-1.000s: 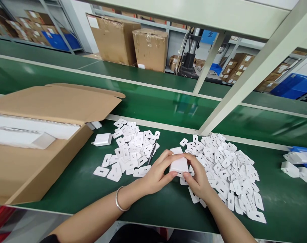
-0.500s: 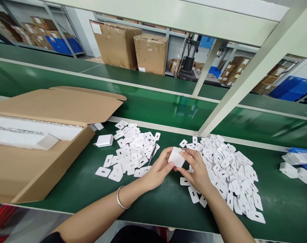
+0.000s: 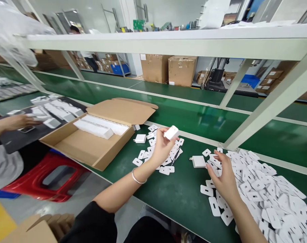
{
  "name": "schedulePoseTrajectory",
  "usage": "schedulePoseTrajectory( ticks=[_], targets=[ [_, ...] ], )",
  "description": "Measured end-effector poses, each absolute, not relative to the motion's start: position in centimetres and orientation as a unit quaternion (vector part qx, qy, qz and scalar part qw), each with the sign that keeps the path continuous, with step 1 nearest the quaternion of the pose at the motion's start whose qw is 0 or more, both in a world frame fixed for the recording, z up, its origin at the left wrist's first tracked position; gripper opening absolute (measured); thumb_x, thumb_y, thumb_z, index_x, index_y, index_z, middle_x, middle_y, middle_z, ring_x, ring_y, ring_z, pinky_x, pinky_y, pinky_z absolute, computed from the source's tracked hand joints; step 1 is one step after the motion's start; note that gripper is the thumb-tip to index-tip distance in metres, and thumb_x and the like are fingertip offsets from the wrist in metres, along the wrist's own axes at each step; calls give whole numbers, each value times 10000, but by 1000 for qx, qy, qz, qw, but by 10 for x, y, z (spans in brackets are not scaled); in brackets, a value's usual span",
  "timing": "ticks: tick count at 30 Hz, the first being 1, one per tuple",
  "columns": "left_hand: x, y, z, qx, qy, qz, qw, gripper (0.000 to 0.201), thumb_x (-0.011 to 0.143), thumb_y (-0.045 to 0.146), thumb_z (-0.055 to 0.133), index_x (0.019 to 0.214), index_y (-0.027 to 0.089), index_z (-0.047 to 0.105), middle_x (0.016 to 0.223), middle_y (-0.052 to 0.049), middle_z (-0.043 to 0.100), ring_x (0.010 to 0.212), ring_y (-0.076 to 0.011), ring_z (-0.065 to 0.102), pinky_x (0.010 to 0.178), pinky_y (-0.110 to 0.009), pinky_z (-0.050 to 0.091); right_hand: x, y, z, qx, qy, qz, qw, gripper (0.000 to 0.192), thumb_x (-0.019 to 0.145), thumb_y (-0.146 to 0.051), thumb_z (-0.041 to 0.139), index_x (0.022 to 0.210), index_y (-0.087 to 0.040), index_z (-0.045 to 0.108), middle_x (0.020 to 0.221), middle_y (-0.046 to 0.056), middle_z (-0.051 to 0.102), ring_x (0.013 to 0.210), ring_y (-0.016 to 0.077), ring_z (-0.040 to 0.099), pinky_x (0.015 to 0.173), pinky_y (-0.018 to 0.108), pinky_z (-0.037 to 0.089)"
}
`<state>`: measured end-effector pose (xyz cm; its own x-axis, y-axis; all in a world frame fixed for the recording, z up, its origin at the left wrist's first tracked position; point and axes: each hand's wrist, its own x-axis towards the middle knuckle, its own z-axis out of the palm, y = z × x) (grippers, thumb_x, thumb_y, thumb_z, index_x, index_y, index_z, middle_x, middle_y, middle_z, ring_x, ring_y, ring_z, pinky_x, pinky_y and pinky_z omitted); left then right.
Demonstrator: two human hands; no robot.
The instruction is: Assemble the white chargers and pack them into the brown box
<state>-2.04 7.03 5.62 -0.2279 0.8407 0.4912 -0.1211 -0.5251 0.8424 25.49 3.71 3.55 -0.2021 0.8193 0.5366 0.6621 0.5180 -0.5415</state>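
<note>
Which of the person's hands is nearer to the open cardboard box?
Left. The left hand, holding a white charger, is just right of the cardboard box; the right hand is farther right, on the white pieces.

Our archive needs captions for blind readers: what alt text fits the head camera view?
A person's left hand lifts a white charger block above a green bench, while the right hand rests on a pile of white slotted cards. An open cardboard box sits to the left.

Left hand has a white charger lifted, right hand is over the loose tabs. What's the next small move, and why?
Probably carry the white charger in the left hand leftward to the open cardboard box: it is held off the belt, and the right hand already rests on the white tabs.
</note>
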Motion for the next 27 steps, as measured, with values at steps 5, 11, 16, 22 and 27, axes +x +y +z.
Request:
schedulePoseTrajectory(
  ticks=[5,11,16,22,27],
  targets=[
    [-147,45,78,504,543,658,138,444,895,465,710,1124,241,403,1131,-53,590,949,-188,714,843,-336,591,256,36,32,-518,-746,118,401,446,1028,-456,545,1425,-253,540,1348,165,563,1105,332,667,781,445,601],
    [-275,12,75,409,837,363,0,335,787,395,663,1017,193,528,940,-67,669,940,-283,692,865,-406,571,255,37,23,-516,-757,99,388,343,1014,-417,500,1270,-226,624,1257,148,598,1130,328,649,799,423,576],
    [-304,19,59,394,886,244,13,300,687,374,690,875,207,527,893,-110,697,960,-351,690,818,-403,553,262,44,9,-545,-771,38,328,366,1003,-396,470,1193,-163,678,1209,173,622,1119,356,620,901,491,558],
    [-311,46,44,394,902,173,23,464,703,407,708,1024,102,570,1123,-276,683,1217,-475,613,923,-477,539,281,54,-4,-576,-782,-57,230,425,990,-315,469,1298,-117,684,1290,198,671,1149,405,594,932,537,546],
    [-308,44,38,378,911,165,10,805,742,494,708,1306,-15,441,1430,-414,453,1296,-553,549,1008,-602,489,286,57,-5,-555,-812,-52,172,389,989,-257,472,1266,-131,713,1267,173,702,1075,363,645,847,489,576]
  ],
)
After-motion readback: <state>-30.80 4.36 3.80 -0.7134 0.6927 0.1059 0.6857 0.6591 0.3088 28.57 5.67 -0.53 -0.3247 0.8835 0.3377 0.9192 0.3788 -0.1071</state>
